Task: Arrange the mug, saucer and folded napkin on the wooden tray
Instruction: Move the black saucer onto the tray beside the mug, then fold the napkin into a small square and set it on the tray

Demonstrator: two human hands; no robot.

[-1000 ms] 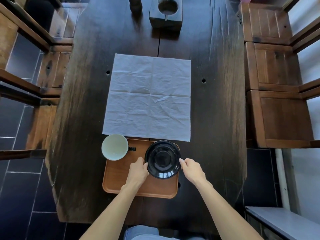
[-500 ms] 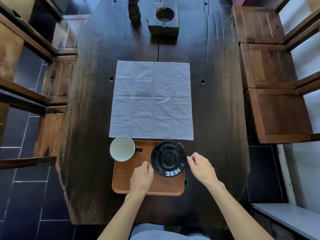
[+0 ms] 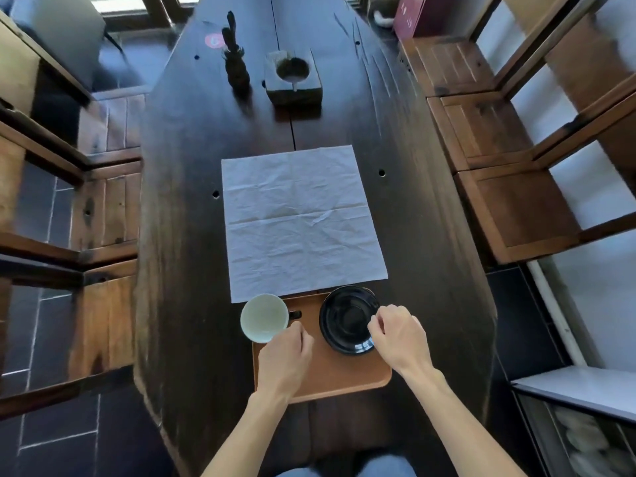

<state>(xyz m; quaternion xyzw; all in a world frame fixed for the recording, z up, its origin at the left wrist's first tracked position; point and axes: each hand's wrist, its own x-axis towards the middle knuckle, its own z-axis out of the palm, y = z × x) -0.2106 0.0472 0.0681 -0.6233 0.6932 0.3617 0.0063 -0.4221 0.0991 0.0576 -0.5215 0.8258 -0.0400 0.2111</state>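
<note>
Head view: mug [image 3: 264, 317] handle rightward

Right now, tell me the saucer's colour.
Glossy black; the saucer shows best in the head view, on the tray.

**Dark plank tabletop and what lies on it**

The dark wooden tabletop [image 3: 179, 270] runs long and narrow away from the viewer, with a seam down its middle. A white napkin [image 3: 299, 222] lies unfolded flat at its centre. Just beside the napkin's near edge sits an orange-brown wooden tray [image 3: 330, 376]. At the far end stand a square wooden block with a round hollow [image 3: 294, 79] and a dark, slim figurine [image 3: 235, 63].
</note>
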